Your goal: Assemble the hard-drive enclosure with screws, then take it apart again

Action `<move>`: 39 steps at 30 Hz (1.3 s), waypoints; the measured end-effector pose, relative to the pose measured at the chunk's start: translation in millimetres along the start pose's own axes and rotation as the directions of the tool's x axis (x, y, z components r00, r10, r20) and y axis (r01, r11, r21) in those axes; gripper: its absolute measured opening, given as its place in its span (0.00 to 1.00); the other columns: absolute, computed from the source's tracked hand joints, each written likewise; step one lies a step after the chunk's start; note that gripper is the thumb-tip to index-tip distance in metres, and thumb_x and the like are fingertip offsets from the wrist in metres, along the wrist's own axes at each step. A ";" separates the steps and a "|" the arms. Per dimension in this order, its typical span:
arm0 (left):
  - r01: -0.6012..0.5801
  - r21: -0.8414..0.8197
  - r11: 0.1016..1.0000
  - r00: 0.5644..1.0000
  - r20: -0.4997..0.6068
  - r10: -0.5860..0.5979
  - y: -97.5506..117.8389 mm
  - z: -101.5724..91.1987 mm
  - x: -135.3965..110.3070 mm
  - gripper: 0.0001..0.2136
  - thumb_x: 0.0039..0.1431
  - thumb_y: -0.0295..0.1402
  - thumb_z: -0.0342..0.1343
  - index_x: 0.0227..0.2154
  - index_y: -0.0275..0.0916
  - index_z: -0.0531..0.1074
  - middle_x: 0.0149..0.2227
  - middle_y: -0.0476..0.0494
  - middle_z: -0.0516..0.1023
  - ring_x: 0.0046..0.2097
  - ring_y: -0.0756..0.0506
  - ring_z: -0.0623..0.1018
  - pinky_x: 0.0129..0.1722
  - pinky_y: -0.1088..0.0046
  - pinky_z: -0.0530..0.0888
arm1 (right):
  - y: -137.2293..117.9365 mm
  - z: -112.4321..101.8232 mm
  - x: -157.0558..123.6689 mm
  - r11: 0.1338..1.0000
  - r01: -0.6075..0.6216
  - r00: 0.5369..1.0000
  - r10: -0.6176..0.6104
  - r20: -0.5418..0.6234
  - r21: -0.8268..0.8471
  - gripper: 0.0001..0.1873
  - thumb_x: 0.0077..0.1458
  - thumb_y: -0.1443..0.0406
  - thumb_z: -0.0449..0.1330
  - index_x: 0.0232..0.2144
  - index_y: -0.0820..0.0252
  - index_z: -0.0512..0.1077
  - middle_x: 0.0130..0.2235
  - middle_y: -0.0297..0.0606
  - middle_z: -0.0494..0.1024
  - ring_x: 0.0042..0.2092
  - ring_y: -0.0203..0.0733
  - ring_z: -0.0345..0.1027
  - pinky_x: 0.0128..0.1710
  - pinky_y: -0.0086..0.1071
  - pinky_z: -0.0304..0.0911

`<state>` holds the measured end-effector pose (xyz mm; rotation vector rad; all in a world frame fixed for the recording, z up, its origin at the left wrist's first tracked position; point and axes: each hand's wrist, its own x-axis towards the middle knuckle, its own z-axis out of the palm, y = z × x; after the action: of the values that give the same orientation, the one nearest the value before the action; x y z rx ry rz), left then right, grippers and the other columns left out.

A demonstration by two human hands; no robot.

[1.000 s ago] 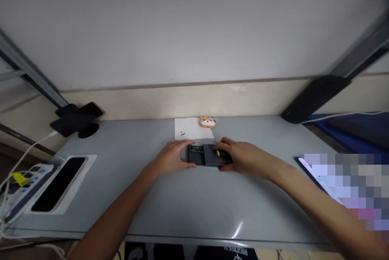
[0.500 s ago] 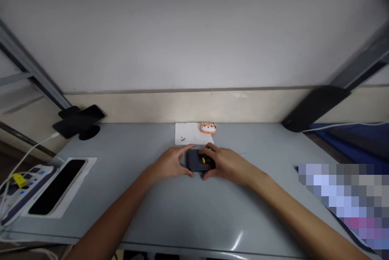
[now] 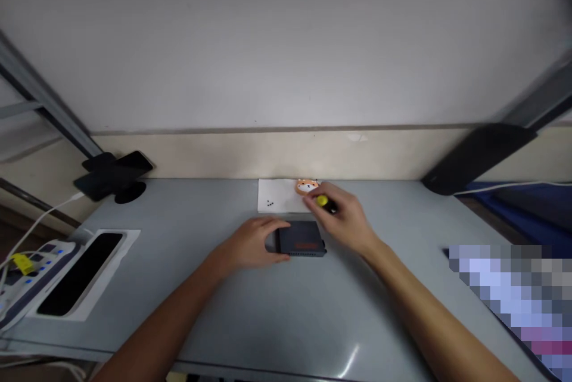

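A flat dark grey box [image 3: 301, 238] lies on the table, with a row of small holes along its near side and a reddish mark on top. My left hand [image 3: 254, 244] grips its left end between thumb and fingers. Just beyond the box's right rear corner, my right hand [image 3: 342, 215] is closed round a black screwdriver [image 3: 323, 200] with a yellow end; the fingers hide most of it. Behind the box is a white paper [image 3: 281, 191], bearing several tiny black screws [image 3: 269, 203] and an orange animal-face case [image 3: 306, 187], partly covered by my right fingers.
On the left are a power strip [image 3: 40, 278], a phone [image 3: 80, 275] on white paper, and a dark device on a stand [image 3: 114, 176]. A black panel [image 3: 478, 158] leans at the back right. A blurred-out item [image 3: 513, 298] lies at the right edge.
My right hand has left the box and moved up and right with the screwdriver, uncovering the box's top. My left hand stays at the box's left end.
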<state>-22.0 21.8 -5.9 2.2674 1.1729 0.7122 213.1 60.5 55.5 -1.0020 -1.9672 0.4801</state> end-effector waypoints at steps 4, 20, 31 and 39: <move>0.021 0.103 0.994 0.999 0.048 -0.026 0.6 2.7 -2.7 0.31 0.56 0.48 0.67 0.61 0.49 0.69 0.60 0.43 0.75 0.59 0.37 0.76 0.61 0.55 0.70 | 13.3 0.7 13.0 0.934 -0.117 0.866 0.263 -0.426 0.338 0.23 0.69 0.46 0.45 0.41 0.54 0.70 0.35 0.38 0.74 0.36 0.43 0.70 0.34 0.35 0.65; 0.051 -0.018 0.999 0.998 -0.048 -0.052 0.3 1.7 -0.7 0.17 0.74 0.41 0.44 0.49 0.40 0.76 0.44 0.43 0.83 0.46 0.43 0.81 0.49 0.65 0.75 | 61.2 37.1 -10.4 0.708 -0.473 0.820 0.571 -0.031 0.525 0.28 0.61 0.39 0.53 0.40 0.56 0.74 0.31 0.35 0.75 0.30 0.41 0.64 0.30 0.32 0.60; 0.076 -0.107 0.991 0.995 -0.053 -0.082 0.0 2.3 -2.0 0.16 0.70 0.45 0.50 0.53 0.42 0.70 0.40 0.45 0.78 0.37 0.46 0.76 0.38 0.71 0.73 | 56.1 38.0 -13.6 0.783 -0.461 0.870 0.492 0.037 0.417 0.27 0.65 0.42 0.51 0.43 0.57 0.74 0.33 0.36 0.76 0.31 0.40 0.62 0.31 0.32 0.57; 0.139 -0.060 0.988 0.979 -0.145 -0.147 0.6 9.5 -0.8 0.14 0.64 0.38 0.58 0.51 0.42 0.72 0.32 0.49 0.74 0.33 0.48 0.73 0.34 0.72 0.72 | 58.3 26.4 -8.3 0.627 -0.424 0.838 0.545 0.020 0.654 0.24 0.64 0.43 0.52 0.42 0.56 0.73 0.32 0.35 0.74 0.28 0.38 0.60 0.30 0.33 0.57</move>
<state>-16.0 19.0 -12.8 2.0938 1.3569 0.8560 221.2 90.2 -1.3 -1.0605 -1.1774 1.2304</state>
